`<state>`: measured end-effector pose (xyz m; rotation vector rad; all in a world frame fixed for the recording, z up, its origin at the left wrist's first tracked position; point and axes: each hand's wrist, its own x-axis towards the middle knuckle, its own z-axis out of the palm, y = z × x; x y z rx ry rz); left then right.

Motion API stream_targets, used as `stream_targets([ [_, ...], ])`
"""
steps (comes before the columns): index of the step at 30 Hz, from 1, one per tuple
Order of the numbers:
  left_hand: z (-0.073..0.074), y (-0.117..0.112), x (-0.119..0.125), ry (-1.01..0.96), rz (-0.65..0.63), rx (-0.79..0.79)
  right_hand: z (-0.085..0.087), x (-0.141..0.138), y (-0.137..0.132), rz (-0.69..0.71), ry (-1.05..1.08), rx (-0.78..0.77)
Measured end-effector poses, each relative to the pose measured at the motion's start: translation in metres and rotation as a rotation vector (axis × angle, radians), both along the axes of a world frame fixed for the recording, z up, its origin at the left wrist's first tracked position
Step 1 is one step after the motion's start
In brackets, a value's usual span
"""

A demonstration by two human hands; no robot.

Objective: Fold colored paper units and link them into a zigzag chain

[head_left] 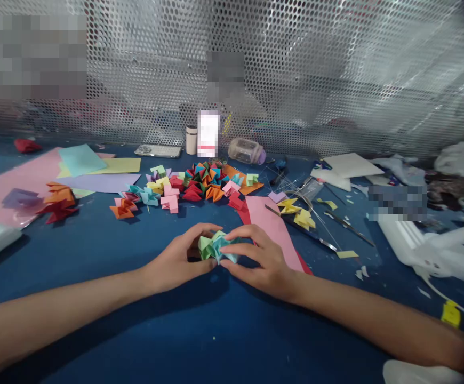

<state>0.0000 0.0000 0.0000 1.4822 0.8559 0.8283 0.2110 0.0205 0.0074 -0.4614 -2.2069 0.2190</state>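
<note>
Between my two hands, just above the blue table, is a folded origami piece with a green part [205, 247] on the left and a light blue part [221, 246] on the right. My left hand [184, 253] grips the green side between thumb and fingers. From the other side, the thumb and fingers of my right hand [262, 258] close on the light blue side. Fingers cover some of the folds, so I cannot tell how the two parts join. Beyond my hands lie several folded paper pieces, among them a pink one [170, 199] and an orange one [215, 192].
Pink and red paper sheets [270, 224] lie by my right hand. Farther right are a utility knife [316, 237], tweezers [350, 228], paper scraps and a white lamp [412, 242]. At the back stand a bottle [191, 140], a lit phone [208, 130] and a fallen jar [245, 151].
</note>
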Motion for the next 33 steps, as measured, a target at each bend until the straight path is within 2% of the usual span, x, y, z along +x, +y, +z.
stream_targets([
  [5,0.002,0.001,0.002,-0.103,0.064,-0.053,0.001,-0.004,0.001,-0.107,0.067,-0.127],
  [9,0.004,0.002,0.005,-0.114,0.124,-0.087,0.004,-0.009,0.001,-0.159,0.113,-0.194],
  [18,0.006,0.001,0.005,-0.13,0.094,-0.106,0.005,-0.01,0.005,-0.18,0.145,-0.16],
  [25,0.007,0.003,0.006,-0.125,0.172,-0.129,0.005,-0.014,0.005,-0.154,0.104,-0.111],
  [29,0.006,0.003,0.006,-0.105,0.144,-0.13,0.005,-0.015,0.006,-0.189,0.084,-0.055],
  [33,0.007,0.002,0.005,-0.096,0.112,-0.122,0.004,-0.014,0.007,-0.183,0.087,-0.081],
])
